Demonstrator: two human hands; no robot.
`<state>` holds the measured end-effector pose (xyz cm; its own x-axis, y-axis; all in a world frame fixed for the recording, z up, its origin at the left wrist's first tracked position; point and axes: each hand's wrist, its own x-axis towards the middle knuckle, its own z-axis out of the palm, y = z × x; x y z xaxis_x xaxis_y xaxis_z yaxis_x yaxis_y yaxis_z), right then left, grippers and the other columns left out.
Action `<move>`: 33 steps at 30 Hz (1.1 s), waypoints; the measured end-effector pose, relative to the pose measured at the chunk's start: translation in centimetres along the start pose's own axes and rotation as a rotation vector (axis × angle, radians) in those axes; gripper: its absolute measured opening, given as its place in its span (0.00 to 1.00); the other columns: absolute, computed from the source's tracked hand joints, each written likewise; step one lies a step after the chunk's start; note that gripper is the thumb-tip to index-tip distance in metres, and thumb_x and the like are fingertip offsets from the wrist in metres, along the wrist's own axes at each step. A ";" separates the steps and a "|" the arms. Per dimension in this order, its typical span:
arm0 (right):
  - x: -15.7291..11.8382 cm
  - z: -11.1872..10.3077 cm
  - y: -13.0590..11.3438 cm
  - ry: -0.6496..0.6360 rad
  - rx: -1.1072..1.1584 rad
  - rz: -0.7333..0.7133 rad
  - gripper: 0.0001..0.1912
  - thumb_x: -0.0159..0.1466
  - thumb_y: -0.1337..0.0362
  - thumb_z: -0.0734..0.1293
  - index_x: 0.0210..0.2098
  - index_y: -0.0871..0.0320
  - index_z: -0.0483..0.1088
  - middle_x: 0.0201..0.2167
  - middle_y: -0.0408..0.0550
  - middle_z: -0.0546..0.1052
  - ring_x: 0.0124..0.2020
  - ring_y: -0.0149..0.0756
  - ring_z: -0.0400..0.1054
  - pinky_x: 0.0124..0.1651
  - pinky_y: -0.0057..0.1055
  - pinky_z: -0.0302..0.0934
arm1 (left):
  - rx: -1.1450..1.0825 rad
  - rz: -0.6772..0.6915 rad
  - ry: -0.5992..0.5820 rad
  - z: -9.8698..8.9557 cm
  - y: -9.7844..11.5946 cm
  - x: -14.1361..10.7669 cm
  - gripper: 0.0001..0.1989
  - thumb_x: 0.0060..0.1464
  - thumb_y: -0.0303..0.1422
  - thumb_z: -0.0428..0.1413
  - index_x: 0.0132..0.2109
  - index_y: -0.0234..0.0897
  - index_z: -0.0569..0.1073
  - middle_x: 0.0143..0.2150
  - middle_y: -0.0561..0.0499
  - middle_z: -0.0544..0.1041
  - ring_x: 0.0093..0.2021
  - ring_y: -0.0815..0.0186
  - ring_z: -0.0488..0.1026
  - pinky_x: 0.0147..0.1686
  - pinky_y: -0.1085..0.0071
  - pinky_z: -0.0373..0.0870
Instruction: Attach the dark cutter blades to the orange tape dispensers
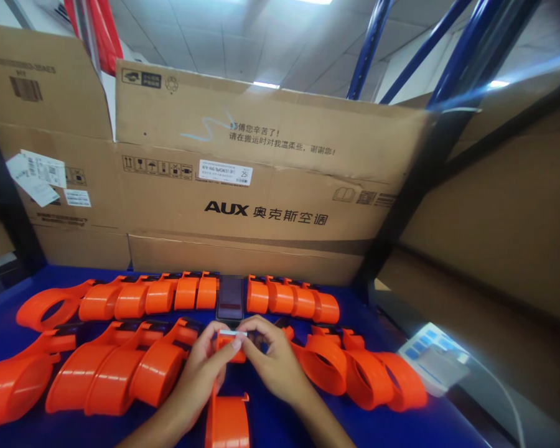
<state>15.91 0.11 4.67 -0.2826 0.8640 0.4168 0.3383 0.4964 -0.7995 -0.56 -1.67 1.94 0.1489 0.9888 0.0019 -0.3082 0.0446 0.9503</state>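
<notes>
My left hand (208, 356) and my right hand (268, 348) meet over the middle of the blue surface. Between their fingertips is a small orange part (236, 356) with a pale toothed strip (233, 334) along its top. The left thumb lies across the strip, and the fingers of both hands are closed round the part from either side. Just below the hands, nearest to me, an orange ring-shaped piece (231, 422) rests on the surface; whether it joins the held part is hidden by my left hand. Beyond the fingers lies a dark flat rectangular object (230, 295).
Orange ring-shaped pieces (158, 373) stand in rows left and right of my hands on the blue surface (270, 414). A printed cardboard panel (261, 186) rises behind. At the right are a pale device (434, 358) with a cable and a dark rack post (392, 230).
</notes>
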 end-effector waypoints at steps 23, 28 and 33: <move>0.7 -2.4 0.8 0.301 0.106 0.047 0.19 0.67 0.46 0.68 0.38 0.57 0.74 0.31 0.45 0.75 0.30 0.35 0.67 0.33 0.30 0.63 | -0.102 0.046 0.119 -0.5 0.7 -0.1 0.16 0.58 0.49 0.60 0.44 0.43 0.70 0.15 0.64 0.57 0.15 0.75 0.51 0.17 0.78 0.46; 0.4 -2.2 1.1 0.268 -0.111 -0.021 0.13 0.69 0.53 0.68 0.37 0.56 0.75 0.34 0.48 0.76 0.34 0.38 0.68 0.37 0.32 0.64 | -0.123 0.043 0.110 -0.5 1.0 -0.5 0.14 0.61 0.47 0.59 0.41 0.43 0.70 0.13 0.63 0.57 0.14 0.75 0.51 0.18 0.77 0.45; 0.3 -0.4 0.9 0.026 -0.394 -0.115 0.06 0.69 0.64 0.67 0.36 0.53 0.76 0.34 0.48 0.77 0.40 0.42 0.70 0.42 0.34 0.64 | -0.120 0.042 0.094 -0.3 0.6 -0.4 0.14 0.60 0.48 0.59 0.42 0.43 0.70 0.15 0.64 0.57 0.15 0.76 0.50 0.17 0.78 0.45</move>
<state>16.44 0.87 4.25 -0.3171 0.8003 0.5089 0.6250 0.5799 -0.5226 -1.08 -1.97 2.43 0.0465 0.9989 0.0061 -0.4234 0.0142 0.9058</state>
